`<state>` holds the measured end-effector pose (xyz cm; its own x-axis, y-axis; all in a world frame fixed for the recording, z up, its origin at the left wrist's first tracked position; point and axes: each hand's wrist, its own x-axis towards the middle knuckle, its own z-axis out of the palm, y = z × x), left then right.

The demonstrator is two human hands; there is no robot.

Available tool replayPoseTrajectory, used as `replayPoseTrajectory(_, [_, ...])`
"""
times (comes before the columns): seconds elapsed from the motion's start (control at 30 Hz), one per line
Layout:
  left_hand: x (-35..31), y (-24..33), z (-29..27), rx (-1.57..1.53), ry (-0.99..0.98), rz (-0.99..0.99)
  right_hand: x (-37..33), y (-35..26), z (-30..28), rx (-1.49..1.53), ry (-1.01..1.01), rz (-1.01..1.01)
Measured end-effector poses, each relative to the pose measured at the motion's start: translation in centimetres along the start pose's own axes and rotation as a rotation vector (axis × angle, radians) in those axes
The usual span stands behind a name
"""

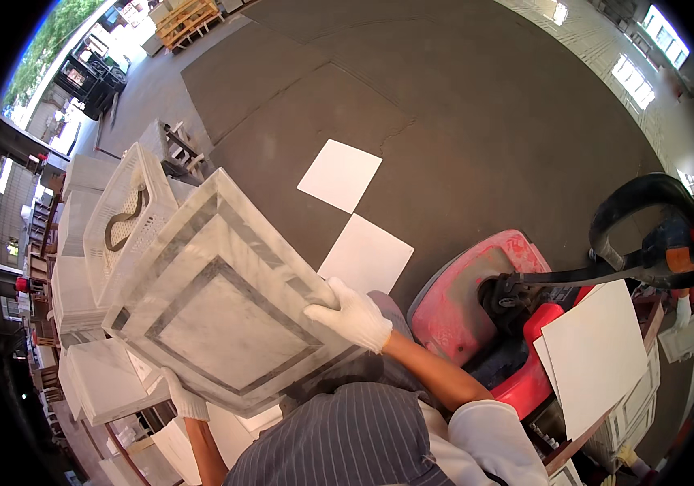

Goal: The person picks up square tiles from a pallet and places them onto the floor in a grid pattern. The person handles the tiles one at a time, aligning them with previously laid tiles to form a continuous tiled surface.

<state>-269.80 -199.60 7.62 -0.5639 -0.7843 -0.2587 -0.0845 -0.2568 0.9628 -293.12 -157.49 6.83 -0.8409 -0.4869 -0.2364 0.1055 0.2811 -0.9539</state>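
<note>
A large pale marble tile (229, 324) with grey inlaid border bands is tilted up in front of my body. My right hand (353, 317), in a white knit glove, is closed on the tile's right edge with the thumb over its face. At the lower left edge, my left hand (182, 395), gloved in white too, grips the same tile; its fingers are partly hidden. Just beyond the tile's left side is a white plastic basket (132, 219) with a dark strap in it. Stacked pale slabs (104, 377) lie beside my left forearm.
A red pallet truck (484, 300) with a black handle (647, 202) stands to my right, white sheets (598, 348) beside it. Two white squares (340, 174) lie on the dark floor ahead. A forklift (91, 81) is far left. Another person's gloved hand (681, 312) shows far right.
</note>
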Motion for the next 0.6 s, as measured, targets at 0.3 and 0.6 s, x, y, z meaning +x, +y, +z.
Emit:
replayPoseTrajectory(0.3, [3.5,3.6,20.1,0.24,0.214,0.033,12.0,-0.3,-5.8,0.093,0.075,-0.005])
replayPoseTrajectory(0.6, [13.7,1.4,56.5,0.305,0.034,0.137,29.1,3.1,-21.3,-0.003,-0.025,-0.097])
